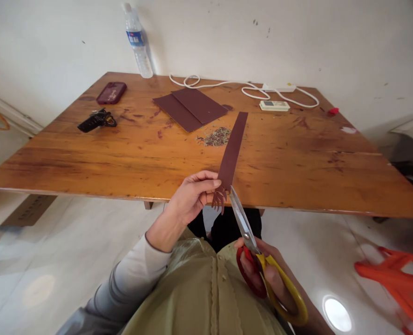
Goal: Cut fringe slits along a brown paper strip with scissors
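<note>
Over the near edge of the wooden worktop (290,172), the left hand (191,197) reaches up from the lower left, its grey-white sleeve ending short of the bare wrist. From the lower right, the right hand (275,279) comes in lower, in front of the person's torso.

At the back of the worktop a clear plastic bottle (135,39) stands near the white wall (206,37); toward the left lie a maroon phone case (111,93) and a small black item (96,122). Two overlapping maroon sheets (195,109) lie near a heap of small clippings (216,137). A white cable (220,84) and a white remote control (274,106) sit farther back. On the tiled floor at right is an orange-red stool (398,274).

The left grip pinches a long maroon strip (232,151) near its lower end, which is cut into curling strands. The right grip is closed around the red and yellow handles of scissors (243,223), whose slightly parted blades meet the strip's lower end beside the left fingers.
</note>
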{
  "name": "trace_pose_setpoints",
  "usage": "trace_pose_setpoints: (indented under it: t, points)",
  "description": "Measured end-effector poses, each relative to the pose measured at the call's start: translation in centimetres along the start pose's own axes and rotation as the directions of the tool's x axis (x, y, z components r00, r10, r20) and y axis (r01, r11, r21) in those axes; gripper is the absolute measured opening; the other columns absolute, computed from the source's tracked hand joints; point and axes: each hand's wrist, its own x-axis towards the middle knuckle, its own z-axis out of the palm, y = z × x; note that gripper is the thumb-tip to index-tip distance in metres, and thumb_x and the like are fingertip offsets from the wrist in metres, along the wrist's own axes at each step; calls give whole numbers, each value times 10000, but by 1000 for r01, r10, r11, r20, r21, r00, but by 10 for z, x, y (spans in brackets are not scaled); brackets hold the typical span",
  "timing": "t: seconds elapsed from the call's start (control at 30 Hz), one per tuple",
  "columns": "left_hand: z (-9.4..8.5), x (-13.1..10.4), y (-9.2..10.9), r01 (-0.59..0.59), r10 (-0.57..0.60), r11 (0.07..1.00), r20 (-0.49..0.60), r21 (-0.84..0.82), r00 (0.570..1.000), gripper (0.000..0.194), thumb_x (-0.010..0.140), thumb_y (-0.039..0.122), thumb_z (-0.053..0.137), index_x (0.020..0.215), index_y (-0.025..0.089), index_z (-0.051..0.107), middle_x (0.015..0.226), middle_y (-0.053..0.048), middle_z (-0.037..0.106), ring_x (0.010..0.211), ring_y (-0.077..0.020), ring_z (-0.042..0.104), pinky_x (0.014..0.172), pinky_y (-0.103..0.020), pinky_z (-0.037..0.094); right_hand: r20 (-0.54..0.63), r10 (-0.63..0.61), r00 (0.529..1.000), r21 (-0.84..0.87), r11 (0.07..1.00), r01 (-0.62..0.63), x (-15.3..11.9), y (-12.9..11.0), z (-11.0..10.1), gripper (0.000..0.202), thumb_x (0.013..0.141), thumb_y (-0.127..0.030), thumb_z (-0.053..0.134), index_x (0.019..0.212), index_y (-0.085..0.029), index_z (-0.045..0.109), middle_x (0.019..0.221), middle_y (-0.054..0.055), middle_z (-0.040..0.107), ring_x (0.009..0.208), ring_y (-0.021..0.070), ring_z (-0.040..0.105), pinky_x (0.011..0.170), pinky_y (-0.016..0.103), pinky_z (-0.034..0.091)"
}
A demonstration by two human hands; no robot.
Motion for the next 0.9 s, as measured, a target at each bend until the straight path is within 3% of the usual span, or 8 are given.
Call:
trace_pose_setpoints:
  t: [0.13, 0.27, 0.5, 0.63, 0.77, 0.9]
  points:
    - [-2, 1, -1, 13, -12, 1000, 44, -22, 999, 205, 631, 182, 862, 748, 140, 698, 625, -11, 698, 495, -121, 649, 514, -238, 576, -41, 6, 999, -42, 999, -7, -1, -14, 8, 645, 865, -796, 582, 1196, -246, 647, 682, -20, 467, 520, 138, 287, 472, 287, 214]
    - [-2, 0, -2, -9, 9, 1000, -3, -9, 1000, 214, 617, 180, 870, 747, 141, 705, 643, 0, 693, 534, -117, 660, 537, -232, 581, -92, 3, 996, -66, 998, -9, -4, -14, 11, 592, 898, -754, 582, 1212, -257, 651, 677, -26, 458, 526, 137, 267, 476, 282, 196]
    - [1, -3, -3, -135, 142, 989, -133, 64, 981, 198, 599, 183, 878, 721, 147, 727, 655, 25, 664, 568, -59, 596, 546, -162, 504, 9, 4, 1000, -8, 1000, -4, 0, 0, 6, 624, 859, -794, 598, 1137, -237, 643, 597, -76, 420, 438, 96, 241, 417, 248, 210]
    - [1, -5, 0, -170, 178, 984, -152, 61, 972, 185, 587, 172, 880, 699, 152, 733, 618, 35, 648, 530, -41, 555, 495, -144, 431, -141, -36, 989, -91, 996, 24, 2, -6, 5, 599, 867, -772, 616, 1155, -252, 685, 709, -3, 518, 541, 155, 366, 478, 282, 291]
    - [4, -9, -4, -98, 102, 994, -86, 56, 991, 191, 603, 200, 885, 716, 150, 739, 636, 5, 691, 536, -82, 611, 528, -195, 491, -105, -89, 991, -5, 996, 89, 16, -2, 4, 703, 771, -835, 665, 1184, -266, 681, 722, -6, 542, 596, 173, 452, 572, 301, 429]
    - [10, -11, -11, -79, 84, 994, -75, 70, 994, 199, 608, 215, 894, 716, 158, 737, 649, 6, 703, 564, -105, 645, 571, -229, 532, -36, -116, 993, 22, 993, 116, 29, 3, 8, 814, 731, -883, 650, 1234, -244, 669, 827, 21, 577, 650, 181, 480, 589, 304, 441]
